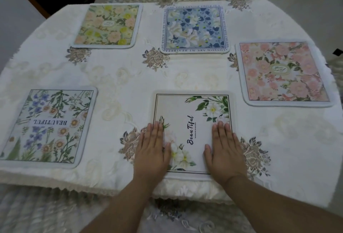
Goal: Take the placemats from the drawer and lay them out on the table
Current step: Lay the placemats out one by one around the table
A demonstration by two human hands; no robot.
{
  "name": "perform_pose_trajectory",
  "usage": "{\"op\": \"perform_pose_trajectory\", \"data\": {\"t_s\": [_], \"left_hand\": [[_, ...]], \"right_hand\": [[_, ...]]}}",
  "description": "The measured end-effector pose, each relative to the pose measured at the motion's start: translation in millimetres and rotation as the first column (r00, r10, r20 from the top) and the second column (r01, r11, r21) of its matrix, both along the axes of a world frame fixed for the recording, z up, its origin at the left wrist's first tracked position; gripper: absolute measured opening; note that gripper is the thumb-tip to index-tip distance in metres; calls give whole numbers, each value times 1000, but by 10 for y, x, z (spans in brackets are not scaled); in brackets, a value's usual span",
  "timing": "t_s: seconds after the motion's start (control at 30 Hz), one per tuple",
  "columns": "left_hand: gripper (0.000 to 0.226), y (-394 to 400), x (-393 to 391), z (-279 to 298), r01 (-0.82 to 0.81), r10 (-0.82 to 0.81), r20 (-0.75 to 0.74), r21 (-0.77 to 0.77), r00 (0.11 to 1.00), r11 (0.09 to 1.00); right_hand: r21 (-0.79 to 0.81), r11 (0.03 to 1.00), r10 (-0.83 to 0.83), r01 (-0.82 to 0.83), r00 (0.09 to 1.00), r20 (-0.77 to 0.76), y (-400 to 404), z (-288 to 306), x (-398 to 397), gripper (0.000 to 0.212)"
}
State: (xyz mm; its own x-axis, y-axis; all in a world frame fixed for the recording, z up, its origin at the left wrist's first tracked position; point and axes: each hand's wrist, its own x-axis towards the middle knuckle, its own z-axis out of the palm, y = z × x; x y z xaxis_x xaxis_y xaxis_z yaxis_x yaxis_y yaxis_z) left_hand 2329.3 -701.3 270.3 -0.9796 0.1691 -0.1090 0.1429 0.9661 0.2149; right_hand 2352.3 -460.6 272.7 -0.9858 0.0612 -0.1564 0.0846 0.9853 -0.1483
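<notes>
Bare tablecloth (120, 76) between flat placemats (193, 30)

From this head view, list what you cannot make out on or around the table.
- Drawer: outside the frame.
- White placemat: left hand and right hand cover its near corners.
- Its small print under "Beautiful": too small.
- Pink placemat label: blurred.
- Table right rim: cut by the frame edge.

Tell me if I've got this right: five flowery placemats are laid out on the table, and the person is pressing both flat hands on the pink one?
Not quite. The head view shows five placemats, but both flat hands, left hand and right hand, press on the white placemat lettered "Beautiful" at the near edge. The pink placemat lies untouched to the right.
</notes>
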Motion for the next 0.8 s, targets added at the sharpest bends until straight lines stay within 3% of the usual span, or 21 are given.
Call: {"op": "perform_pose_trajectory", "data": {"t_s": [0.33, 0.57, 0.7, 0.8], "left_hand": [[69, -13, -55, 17, -2, 2, 42, -3, 999, 1000], [70, -34, -56, -13, -8, 8, 23, 9, 1000, 1000], [71, -31, -52, -27, -2, 2, 4, 26, 1000, 1000], [71, -37, -46, -20, -13, 13, 11, 24, 1000, 1000]], "right_hand": [[-24, 1000, 3, -3, 1000, 9, 50, 17, -8, 70], [-19, 996, -85, 86, 996, 39, 566, -2, 112, 68], [-36, 994, -109, 108, 994, -31, 346, 101, -283, 69], [-140, 990, -16, 9, 999, -45, -130, 150, -900, 67]]}}
